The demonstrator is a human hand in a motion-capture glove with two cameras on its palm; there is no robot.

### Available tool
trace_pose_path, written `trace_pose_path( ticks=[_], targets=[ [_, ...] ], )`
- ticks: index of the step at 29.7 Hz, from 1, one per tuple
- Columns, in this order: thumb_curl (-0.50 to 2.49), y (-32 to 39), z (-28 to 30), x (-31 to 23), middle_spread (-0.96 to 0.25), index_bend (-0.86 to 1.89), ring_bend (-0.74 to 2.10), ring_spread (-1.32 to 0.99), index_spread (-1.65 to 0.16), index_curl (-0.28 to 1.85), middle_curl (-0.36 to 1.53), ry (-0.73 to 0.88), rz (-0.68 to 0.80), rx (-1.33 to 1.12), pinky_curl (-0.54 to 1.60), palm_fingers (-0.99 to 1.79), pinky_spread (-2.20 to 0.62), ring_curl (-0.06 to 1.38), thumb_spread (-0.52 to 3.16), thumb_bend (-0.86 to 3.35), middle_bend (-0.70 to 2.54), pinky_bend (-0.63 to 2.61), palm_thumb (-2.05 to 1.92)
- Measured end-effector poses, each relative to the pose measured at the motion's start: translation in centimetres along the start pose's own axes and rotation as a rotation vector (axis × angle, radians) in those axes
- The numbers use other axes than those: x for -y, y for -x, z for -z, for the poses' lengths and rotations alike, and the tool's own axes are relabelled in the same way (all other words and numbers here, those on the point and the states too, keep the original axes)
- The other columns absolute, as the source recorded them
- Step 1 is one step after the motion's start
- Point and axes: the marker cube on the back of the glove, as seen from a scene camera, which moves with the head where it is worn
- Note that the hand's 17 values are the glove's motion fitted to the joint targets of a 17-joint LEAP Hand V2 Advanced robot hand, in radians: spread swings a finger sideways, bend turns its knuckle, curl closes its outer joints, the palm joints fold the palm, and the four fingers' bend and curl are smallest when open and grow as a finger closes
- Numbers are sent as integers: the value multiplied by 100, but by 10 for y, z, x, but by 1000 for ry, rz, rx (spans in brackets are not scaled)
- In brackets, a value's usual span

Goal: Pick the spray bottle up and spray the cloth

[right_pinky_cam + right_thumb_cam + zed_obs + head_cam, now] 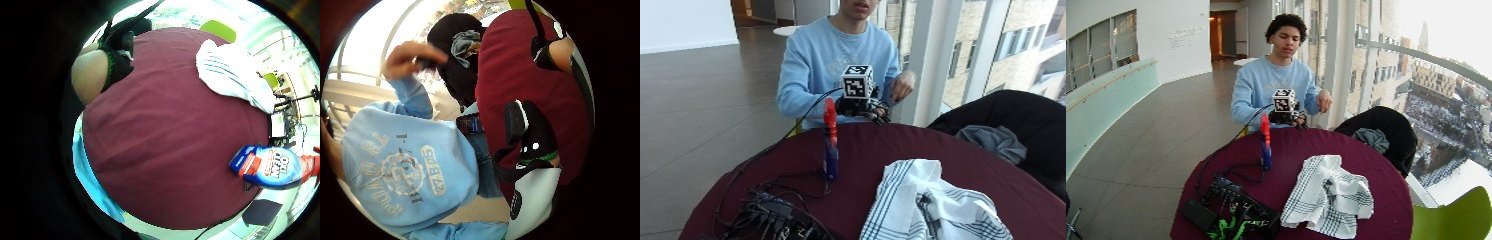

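Maroon cloth covers the round tabletop [906, 145], which stands beside tall windows with a grey tiled floor around it. At its far edge, where the person in a light blue sweatshirt [833, 60] sits, the gloved right hand [865, 109] hovers just above the surface, its fingers [877, 117] hanging loosely curled and holding nothing. The spray bottle [830, 142], blue-bodied with a red top, stands upright toward the tabletop's middle, apart from the hand. The white cloth with dark stripes [929, 205] lies crumpled near the edge opposite the person, beside the bottle but not touching it. A tangle of black cables and boxes [773, 215] sits on the same near edge. The bare left hand [902, 85] is raised beside the chest.
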Motion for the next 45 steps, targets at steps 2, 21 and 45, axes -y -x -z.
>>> trace_pose_path(
  ticks=[2, 21, 45],
  targets=[
    [11, -3, 0, 1, -4, 36, 28, -2, -17, 13, 12, 9, 3, -4, 7, 87, 10, 8, 48, 36, 35, 24, 53],
    [25, -18, 2, 0, -6, 25, 17, -3, -30, 31, 27, 58, -38, -66, 24, 76, 18, 21, 109, 33, 27, 23, 64],
    [30, -49, 12, -109, -7, 13, 28, -3, -32, 33, 35, -61, -348, -76, 29, 81, 16, 28, 120, 16, 20, 19, 62]
  ],
)
